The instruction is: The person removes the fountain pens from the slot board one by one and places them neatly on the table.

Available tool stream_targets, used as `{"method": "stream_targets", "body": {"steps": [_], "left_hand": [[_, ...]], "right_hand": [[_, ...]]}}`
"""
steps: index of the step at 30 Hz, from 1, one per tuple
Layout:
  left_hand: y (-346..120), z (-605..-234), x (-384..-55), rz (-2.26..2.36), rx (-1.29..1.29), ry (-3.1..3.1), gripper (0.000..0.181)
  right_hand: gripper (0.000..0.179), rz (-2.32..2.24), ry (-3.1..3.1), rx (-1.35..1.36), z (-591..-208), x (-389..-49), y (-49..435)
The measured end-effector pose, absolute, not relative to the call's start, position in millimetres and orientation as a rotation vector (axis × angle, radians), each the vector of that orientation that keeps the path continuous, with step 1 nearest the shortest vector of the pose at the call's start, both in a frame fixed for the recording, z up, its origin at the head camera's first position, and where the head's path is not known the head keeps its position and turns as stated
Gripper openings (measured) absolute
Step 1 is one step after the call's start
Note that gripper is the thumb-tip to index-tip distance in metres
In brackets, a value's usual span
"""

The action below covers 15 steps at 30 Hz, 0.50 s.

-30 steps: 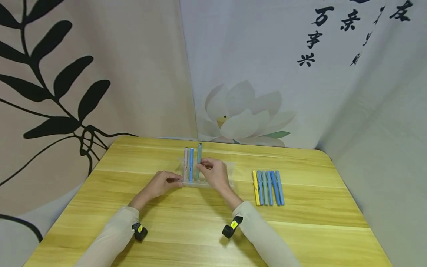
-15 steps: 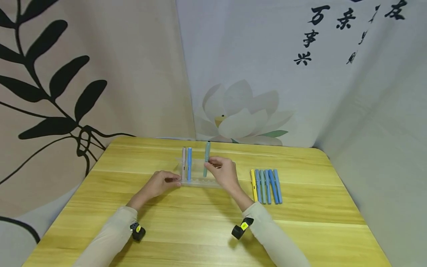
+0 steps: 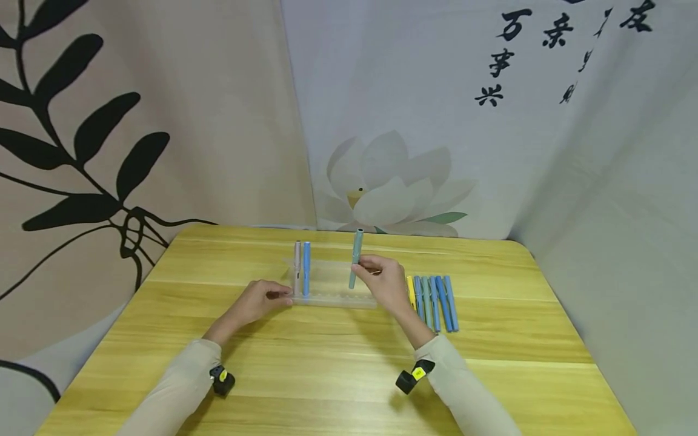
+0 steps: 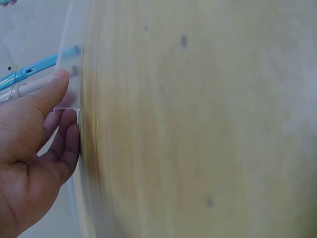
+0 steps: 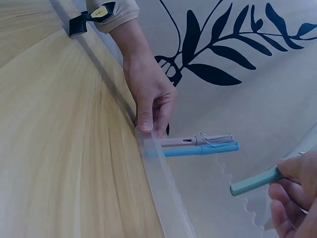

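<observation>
A clear plastic pen rack (image 3: 338,301) stands toward the back of the table, a pinkish-grey pen (image 3: 297,269) and a blue pen (image 3: 306,269) upright at its left end. My left hand (image 3: 264,301) pinches that end; in the left wrist view the thumb (image 4: 59,82) lies on one side of the plastic and the fingers curl at the other. My right hand (image 3: 386,281) pinches a green pen (image 3: 357,251) near its middle, above the right part of the rack. The pen tilts slightly, and in the right wrist view its lower end (image 5: 240,188) hangs free of the rack's scalloped edge.
Right of the rack lies a row of pens: a yellow pen (image 3: 411,292), partly behind my right hand, a green pen (image 3: 428,303) and several blue pens (image 3: 451,303). The wooden table (image 3: 316,375) ends at a printed curtain (image 3: 245,121) behind.
My right hand has carried the green pen from beside the blue pen rightward along the rack, its lower end now higher. My left hand has kept its grip on the rack's left end.
</observation>
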<state>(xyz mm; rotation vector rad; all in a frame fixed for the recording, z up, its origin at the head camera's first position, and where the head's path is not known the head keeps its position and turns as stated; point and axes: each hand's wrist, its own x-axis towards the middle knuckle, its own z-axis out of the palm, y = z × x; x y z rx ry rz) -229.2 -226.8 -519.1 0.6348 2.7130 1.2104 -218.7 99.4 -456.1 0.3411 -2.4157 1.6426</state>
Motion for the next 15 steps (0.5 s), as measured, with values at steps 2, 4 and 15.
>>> {"method": "stream_targets", "body": {"steps": [2,4,15], "left_hand": [[-226.4,-518.3,-228.8,1.207,0.633,2.717,0.029],[-226.1,-517.5,-228.4,1.203,0.628,2.720,0.029],[-227.0,-518.5,-228.6,1.189,0.633,2.718,0.028]], "right_hand": [[0.024,1.642,-2.418,0.324,-454.9,-216.4,104.2],[0.025,1.636,-2.418,0.306,-454.5,-214.8,109.5],[0.030,1.598,-2.429,0.250,-448.4,-207.7,143.3]]}}
